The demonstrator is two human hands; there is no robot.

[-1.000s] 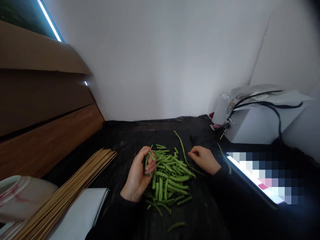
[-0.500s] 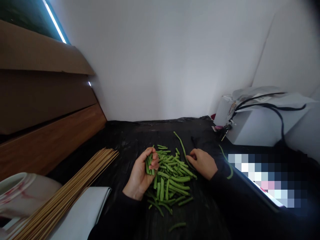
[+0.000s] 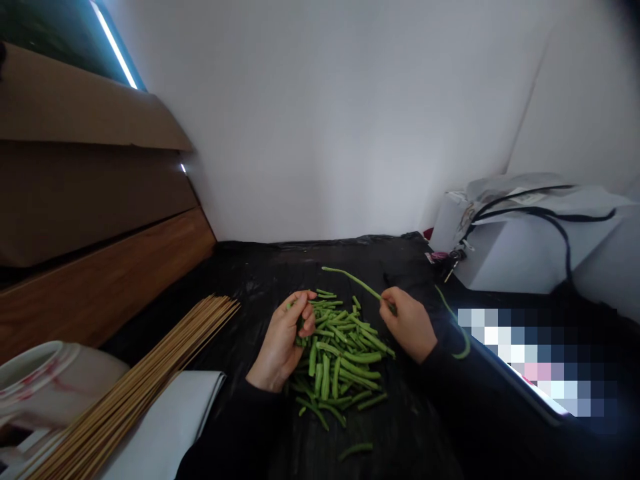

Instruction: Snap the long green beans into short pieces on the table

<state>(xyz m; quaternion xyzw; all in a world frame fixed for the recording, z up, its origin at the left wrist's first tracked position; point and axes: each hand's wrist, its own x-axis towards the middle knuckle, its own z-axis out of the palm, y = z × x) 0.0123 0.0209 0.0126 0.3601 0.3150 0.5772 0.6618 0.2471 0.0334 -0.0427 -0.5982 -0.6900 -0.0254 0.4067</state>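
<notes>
Pinched in my right hand (image 3: 409, 323) is a long green bean (image 3: 353, 277), its free end reaching left above the black table cover. My left hand (image 3: 286, 340) is closed around several cut green bean pieces (image 3: 301, 341), mostly hidden by the fingers. Between and below both hands lies a pile of short green bean pieces (image 3: 345, 360). One loose piece (image 3: 356, 449) lies apart, closer to me. Another long green bean (image 3: 456, 327) is to the right of my right forearm.
Thin wooden skewers (image 3: 145, 380) lie at the left, beside a whitish mug (image 3: 65, 387) and a folded white sheet (image 3: 165, 420). A white box (image 3: 515, 247) with black straps stands back right. Nearer is a blurred-out screen (image 3: 540, 367). A white wall (image 3: 310, 133) rises behind.
My right hand has lifted the long bean, and its free end has swung to the left towards my left hand. My left fingers have shifted slightly on the pieces they hold.
</notes>
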